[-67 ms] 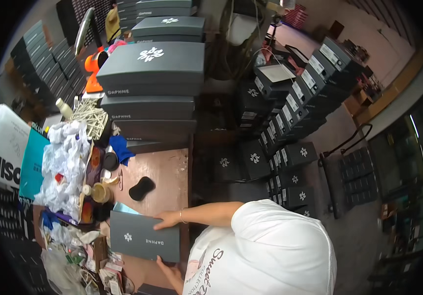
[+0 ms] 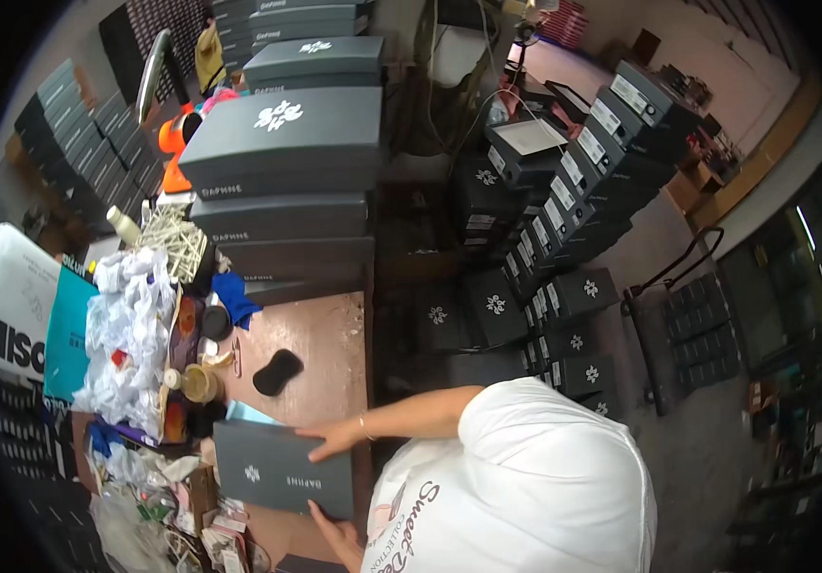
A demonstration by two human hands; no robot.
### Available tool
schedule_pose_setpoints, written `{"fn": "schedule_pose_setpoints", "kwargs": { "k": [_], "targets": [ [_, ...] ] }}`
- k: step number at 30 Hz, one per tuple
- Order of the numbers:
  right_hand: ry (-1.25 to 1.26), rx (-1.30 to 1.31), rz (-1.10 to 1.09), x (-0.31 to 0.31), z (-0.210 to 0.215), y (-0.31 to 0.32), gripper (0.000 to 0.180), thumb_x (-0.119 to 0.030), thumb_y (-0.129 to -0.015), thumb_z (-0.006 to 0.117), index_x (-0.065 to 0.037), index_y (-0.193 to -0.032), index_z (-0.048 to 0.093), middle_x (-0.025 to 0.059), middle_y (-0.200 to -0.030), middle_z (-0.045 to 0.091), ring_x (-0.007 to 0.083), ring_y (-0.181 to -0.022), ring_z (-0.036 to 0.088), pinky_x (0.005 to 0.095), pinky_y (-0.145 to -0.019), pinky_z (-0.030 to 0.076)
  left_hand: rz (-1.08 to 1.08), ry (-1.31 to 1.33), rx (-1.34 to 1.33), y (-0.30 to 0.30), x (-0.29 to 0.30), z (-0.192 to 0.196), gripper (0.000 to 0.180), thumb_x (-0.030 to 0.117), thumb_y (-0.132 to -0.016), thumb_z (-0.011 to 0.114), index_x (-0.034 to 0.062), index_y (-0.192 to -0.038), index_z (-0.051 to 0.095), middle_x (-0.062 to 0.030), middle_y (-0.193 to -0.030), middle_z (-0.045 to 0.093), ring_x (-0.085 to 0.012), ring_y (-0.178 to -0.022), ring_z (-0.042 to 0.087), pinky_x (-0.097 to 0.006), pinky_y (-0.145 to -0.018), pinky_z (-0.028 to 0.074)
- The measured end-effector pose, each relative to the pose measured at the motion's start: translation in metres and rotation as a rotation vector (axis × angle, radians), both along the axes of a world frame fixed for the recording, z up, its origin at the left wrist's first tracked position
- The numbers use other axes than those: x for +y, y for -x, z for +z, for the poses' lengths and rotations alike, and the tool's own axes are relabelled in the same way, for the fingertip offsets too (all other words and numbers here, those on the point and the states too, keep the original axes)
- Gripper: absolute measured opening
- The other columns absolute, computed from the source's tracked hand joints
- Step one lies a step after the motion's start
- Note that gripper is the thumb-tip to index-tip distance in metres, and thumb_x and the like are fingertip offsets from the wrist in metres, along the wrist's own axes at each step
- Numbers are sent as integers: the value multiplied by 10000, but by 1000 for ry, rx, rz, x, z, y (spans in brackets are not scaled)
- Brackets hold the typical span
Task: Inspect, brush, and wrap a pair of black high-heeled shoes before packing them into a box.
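Nothing has shifted: your right hand (image 2: 335,439) lies flat on the grey box (image 2: 282,468), left hand (image 2: 339,537) grips its near edge, fingers partly hidden underneath; surface (image 2: 320,329) clutter blurs.

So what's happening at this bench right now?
A person in a white shirt has both hands on a dark grey shoe box lying flat and closed on a wooden table. The right hand rests on the box's upper edge, and the left hand is at its lower corner. A black sponge lies just beyond, with crumpled white paper heaped at the left. More grey boxes are stacked behind the table and on the floor.
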State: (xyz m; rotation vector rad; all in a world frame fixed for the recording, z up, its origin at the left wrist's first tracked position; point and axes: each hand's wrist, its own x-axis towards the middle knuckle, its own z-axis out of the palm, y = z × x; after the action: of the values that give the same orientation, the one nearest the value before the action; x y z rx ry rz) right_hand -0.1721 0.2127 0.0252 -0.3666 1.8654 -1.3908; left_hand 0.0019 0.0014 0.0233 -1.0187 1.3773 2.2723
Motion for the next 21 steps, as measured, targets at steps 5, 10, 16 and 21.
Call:
{"fn": "schedule_pose_setpoints", "kwargs": {
  "k": [5, 10, 16, 21],
  "targets": [
    [121, 226, -16, 28, 101, -49, 887, -350, -751, 686, -152, -1470, 206, 248, -1391, 251, 406, -1307, 267, 407, -1083, 247, 95, -74, -62, 0, 8, 56, 647, 493, -818, 590, 52, -1271, 454, -87, -1202, 539, -233, -1079, 525, -359, -921, 427],
    [344, 521, -91, 100, 212, -33, 878, -386, -779, 679, -126, -1466, 200, 227, -1452, 200, 360, -1357, 208, 426, -1102, 207, 19, -55, 144, 48, 40, 98, 614, 484, -817, 595, 59, -1243, 474, -82, -1187, 549, -232, -1074, 529, -366, -931, 421],
    [-156, 1491, -568, 300, 358, -33, 619, -203, -734, 742, -1, -1244, 454, 153, -1213, 449, 349, -1234, 387, 420, -1039, 323, -180, -204, 473, 120, 127, 152, 574, 473, -816, 600, 67, -1210, 499, -76, -1170, 561, -230, -1068, 532, -373, -944, 412],
    [-1177, 1799, -1248, 540, 455, -80, 764, -331, -758, 702, -102, -1394, 346, 272, -1395, 331, 405, -1292, 332, 446, -1062, 303, -513, -526, 646, 153, 226, 170, 542, 464, -815, 605, 74, -1182, 520, -71, -1155, 570, -228, -1063, 535, -379, -954, 406]
  ]
}}
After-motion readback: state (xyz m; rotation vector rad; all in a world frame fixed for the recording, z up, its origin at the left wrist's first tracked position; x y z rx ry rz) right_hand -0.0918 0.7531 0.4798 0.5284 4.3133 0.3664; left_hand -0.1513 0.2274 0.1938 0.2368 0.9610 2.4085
